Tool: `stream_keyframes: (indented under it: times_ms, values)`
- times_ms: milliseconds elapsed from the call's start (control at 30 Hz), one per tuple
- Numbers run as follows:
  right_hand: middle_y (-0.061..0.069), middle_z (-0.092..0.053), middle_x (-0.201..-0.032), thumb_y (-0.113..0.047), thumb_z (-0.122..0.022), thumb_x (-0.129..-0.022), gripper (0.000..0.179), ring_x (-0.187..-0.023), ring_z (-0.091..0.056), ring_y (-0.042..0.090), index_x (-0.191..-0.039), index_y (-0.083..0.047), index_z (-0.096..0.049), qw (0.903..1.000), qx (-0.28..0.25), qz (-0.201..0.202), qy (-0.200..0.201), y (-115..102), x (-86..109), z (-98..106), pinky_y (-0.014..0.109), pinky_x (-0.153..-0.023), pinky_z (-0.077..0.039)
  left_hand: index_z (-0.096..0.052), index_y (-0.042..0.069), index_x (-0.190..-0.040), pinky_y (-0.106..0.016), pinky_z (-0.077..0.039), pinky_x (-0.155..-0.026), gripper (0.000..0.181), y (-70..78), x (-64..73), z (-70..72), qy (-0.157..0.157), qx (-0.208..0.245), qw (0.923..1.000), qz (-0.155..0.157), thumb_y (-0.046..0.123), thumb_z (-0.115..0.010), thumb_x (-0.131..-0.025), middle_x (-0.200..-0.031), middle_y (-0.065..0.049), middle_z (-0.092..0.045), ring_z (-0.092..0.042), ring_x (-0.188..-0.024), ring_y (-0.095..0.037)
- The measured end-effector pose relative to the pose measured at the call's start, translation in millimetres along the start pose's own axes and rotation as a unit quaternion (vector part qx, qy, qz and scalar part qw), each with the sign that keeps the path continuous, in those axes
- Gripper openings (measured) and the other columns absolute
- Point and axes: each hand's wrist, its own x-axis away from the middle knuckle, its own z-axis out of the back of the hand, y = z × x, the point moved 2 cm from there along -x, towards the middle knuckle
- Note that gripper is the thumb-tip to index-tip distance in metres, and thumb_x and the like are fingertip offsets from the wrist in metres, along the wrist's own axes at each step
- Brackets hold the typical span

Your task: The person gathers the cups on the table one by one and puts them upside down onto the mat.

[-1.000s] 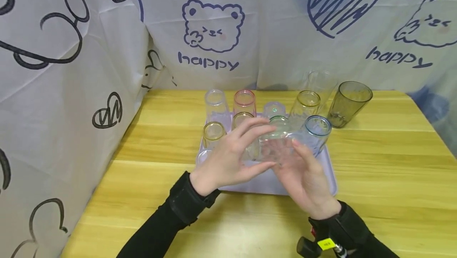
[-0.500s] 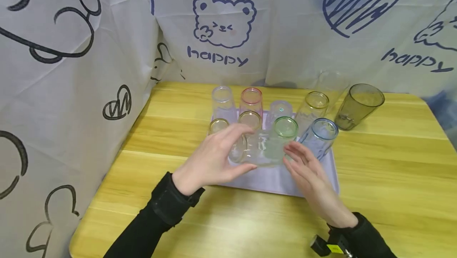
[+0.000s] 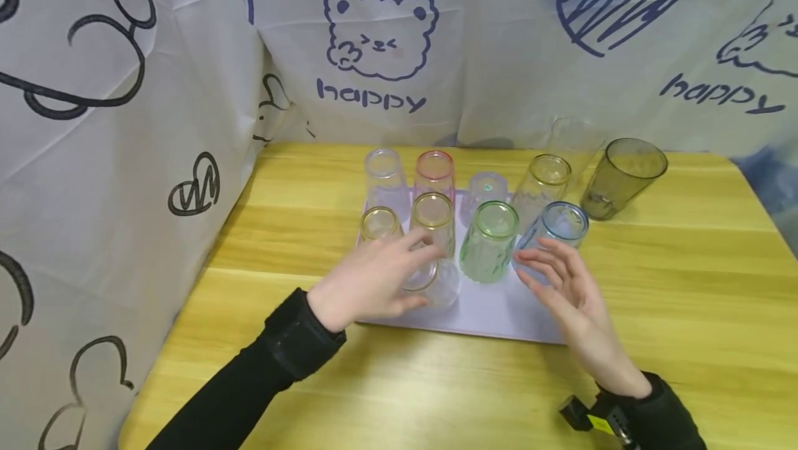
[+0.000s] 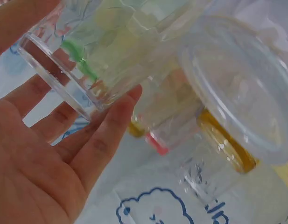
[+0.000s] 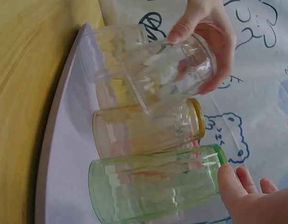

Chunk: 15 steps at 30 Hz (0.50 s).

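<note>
My left hand (image 3: 374, 277) grips a clear glass (image 3: 444, 285) near its base, with fingers and thumb curved around it. In the right wrist view that clear glass (image 5: 172, 70) is tilted above the front left of a lilac tray (image 3: 492, 311). My right hand (image 3: 582, 308) has its fingers spread loosely, holding nothing, in front of a blue-rimmed glass (image 3: 541, 250). To that hand's left, a green glass (image 3: 489, 246) stands upside down on the tray. Beside the left hand are two amber-ringed glasses, the nearer a glass (image 3: 434, 225) with its base up.
Toward the tray's back stand a pale clear glass (image 3: 384, 183), a pink-ringed glass (image 3: 435, 172), a short lilac glass (image 3: 486, 194) and another amber-ringed glass (image 3: 542, 180). A smoky glass (image 3: 620, 176) and a tall clear glass (image 3: 573, 138) stand upright on the wooden table (image 3: 679, 284).
My left hand has carried the clear glass left and slightly down, toward the tray's front left. My right hand has let go of it and drawn away to the right. The green glass is now uncovered.
</note>
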Motion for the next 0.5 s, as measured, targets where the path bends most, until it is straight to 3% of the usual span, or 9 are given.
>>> stream_keyframes:
  times_ms: [200,400,500]
  values:
    - [0.01,-0.055,-0.137,0.015,-0.04,-0.099,0.051,-0.128,-0.056,0.016,-0.148,0.003,-0.034,0.9988,0.04,0.002,0.027,-22.8,-5.2,-10.8,0.027,-0.11,-0.049,-0.061,0.017,-0.131,-0.032,-0.058,-0.08,0.062,3.7,-12.3,-12.6,-0.028,-0.035,0.9989,-0.015,0.035,-0.086,-0.077,-0.119,0.001,-0.062,-0.068,-0.094,-0.017]
    - [0.011,-0.059,-0.131,0.02,-0.043,-0.095,0.051,-0.122,-0.06,0.016,-0.144,0.009,-0.036,0.9957,0.072,0.013,0.057,-25.9,-7.4,-12.7,0.025,-0.104,-0.052,-0.061,0.018,-0.132,-0.033,-0.059,-0.075,0.063,7.1,-22.0,-24.3,-0.054,-0.065,0.9963,-0.019,0.038,-0.085,-0.078,-0.116,0.0,-0.063,-0.07,-0.093,-0.02]
    - [0.008,-0.061,-0.129,0.021,-0.046,-0.094,0.052,-0.12,-0.062,0.014,-0.143,0.004,-0.04,0.994,0.089,0.011,0.063,-25.0,-7.5,-14.7,0.024,-0.102,-0.054,-0.061,0.02,-0.131,-0.034,-0.059,-0.072,0.06,8.0,-22.4,-29.6,-0.068,-0.082,0.9941,-0.021,0.039,-0.084,-0.079,-0.113,0.0,-0.062,-0.069,-0.093,-0.022]
